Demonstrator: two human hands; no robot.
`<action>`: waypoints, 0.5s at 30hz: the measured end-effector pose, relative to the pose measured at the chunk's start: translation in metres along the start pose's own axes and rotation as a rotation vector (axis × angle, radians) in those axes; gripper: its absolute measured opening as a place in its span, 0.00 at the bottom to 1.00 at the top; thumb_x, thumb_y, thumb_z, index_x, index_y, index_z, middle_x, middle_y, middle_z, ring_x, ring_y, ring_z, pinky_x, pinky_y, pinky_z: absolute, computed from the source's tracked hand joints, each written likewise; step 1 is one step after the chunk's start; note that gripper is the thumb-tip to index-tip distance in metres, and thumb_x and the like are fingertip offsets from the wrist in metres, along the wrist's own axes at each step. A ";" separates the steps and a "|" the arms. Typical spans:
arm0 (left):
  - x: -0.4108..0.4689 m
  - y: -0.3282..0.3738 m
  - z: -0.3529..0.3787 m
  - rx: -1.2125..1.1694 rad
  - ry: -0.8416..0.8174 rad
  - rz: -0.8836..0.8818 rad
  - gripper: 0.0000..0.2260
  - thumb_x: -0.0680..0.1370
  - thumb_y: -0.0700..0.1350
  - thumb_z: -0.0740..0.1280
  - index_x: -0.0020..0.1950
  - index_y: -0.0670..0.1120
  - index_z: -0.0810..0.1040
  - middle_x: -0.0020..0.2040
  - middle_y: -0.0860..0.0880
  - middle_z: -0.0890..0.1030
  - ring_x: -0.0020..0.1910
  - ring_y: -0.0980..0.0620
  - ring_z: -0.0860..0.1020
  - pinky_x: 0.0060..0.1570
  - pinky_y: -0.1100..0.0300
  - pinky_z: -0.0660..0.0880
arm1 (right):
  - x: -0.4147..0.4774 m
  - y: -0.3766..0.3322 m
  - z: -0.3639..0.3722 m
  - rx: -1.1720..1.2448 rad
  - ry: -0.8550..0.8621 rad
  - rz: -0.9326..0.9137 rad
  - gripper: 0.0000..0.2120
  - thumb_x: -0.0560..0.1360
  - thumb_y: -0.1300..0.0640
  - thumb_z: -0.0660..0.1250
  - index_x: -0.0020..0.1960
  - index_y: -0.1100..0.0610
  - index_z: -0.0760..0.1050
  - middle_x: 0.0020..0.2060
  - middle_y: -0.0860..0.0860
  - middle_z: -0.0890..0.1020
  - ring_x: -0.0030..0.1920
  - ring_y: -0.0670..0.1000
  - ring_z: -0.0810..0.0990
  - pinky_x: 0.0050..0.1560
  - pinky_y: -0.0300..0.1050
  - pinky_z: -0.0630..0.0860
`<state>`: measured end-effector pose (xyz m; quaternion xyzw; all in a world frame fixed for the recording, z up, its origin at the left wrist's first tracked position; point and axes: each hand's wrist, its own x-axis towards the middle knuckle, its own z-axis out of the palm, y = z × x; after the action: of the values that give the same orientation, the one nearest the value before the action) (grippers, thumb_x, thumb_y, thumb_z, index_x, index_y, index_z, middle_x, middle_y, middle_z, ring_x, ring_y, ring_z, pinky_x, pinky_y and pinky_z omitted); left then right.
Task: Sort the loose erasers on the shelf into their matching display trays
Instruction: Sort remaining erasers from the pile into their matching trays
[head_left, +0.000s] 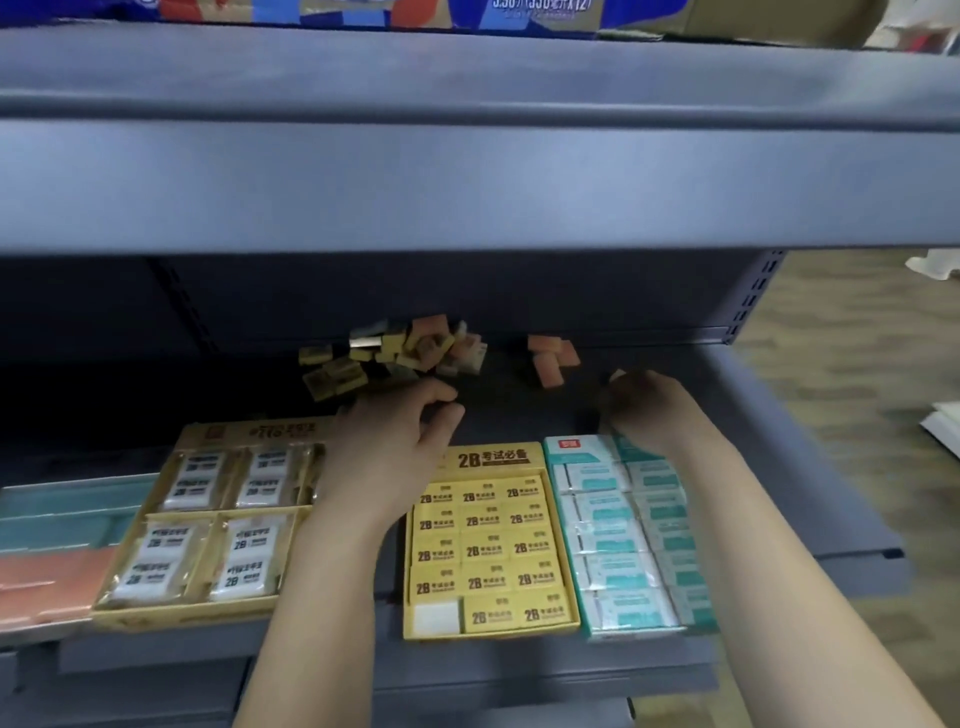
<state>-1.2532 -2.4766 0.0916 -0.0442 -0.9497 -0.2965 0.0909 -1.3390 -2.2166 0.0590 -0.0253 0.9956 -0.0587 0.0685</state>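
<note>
Shelf (779, 467): dark grey metal deck under an upper board. Display trays stand at the front and loose stock lies at the back.
Bagged-eraser tray (182, 618): yellow, four compartments, front left.
2B tray (488, 458): yellow, centre, with rows of yellow 2B erasers. One pale block sits in the front-left cell.
Teal tray (576, 447): touches the 2B tray on its right and is packed with teal-and-white erasers.
Loose eraser pile (395, 353): mixed yellow, orange and grey pieces at the back of the shelf, behind the trays.
Left hand (384, 452): fingers curled, tips at the near edge of the pile. Whether it holds anything cannot be told.
Right hand (649, 410): knuckles up behind the teal tray, fingers curled under. Its grip cannot be told.
Orange erasers (553, 358): small cluster between the pile and the right hand.
Pale piece (617, 375): at the right fingertips. Whether it is pinched or merely touched is unclear.
Step in hand: picking from the pile. Take one piece at a time, read its colour and print, then seat it flat in the matching tray.
Hidden: both palms, the fingertips, the pile's far side and the prints on the loose pieces, which are blurred.
</note>
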 end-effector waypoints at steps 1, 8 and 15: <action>0.002 0.006 0.003 -0.006 -0.007 0.002 0.13 0.81 0.54 0.60 0.63 0.53 0.77 0.57 0.56 0.81 0.51 0.55 0.77 0.52 0.56 0.75 | -0.002 0.000 -0.002 0.029 -0.009 -0.004 0.12 0.74 0.54 0.65 0.55 0.51 0.81 0.57 0.52 0.80 0.51 0.54 0.77 0.40 0.40 0.65; 0.026 0.037 0.030 0.010 -0.101 0.024 0.13 0.81 0.53 0.62 0.64 0.53 0.76 0.60 0.56 0.78 0.58 0.56 0.75 0.56 0.58 0.73 | -0.008 0.009 -0.009 0.424 0.046 0.000 0.12 0.68 0.63 0.70 0.47 0.49 0.83 0.45 0.46 0.83 0.40 0.42 0.76 0.34 0.32 0.67; 0.069 0.052 0.056 0.050 -0.184 0.018 0.13 0.80 0.49 0.66 0.63 0.49 0.78 0.59 0.50 0.80 0.57 0.52 0.77 0.57 0.54 0.75 | -0.008 0.026 -0.012 0.624 0.202 0.026 0.11 0.68 0.62 0.75 0.46 0.49 0.81 0.43 0.49 0.84 0.45 0.49 0.82 0.40 0.38 0.74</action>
<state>-1.3219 -2.4002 0.0891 -0.0776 -0.9607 -0.2665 0.0072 -1.3338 -2.1894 0.0687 0.0155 0.9316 -0.3623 -0.0252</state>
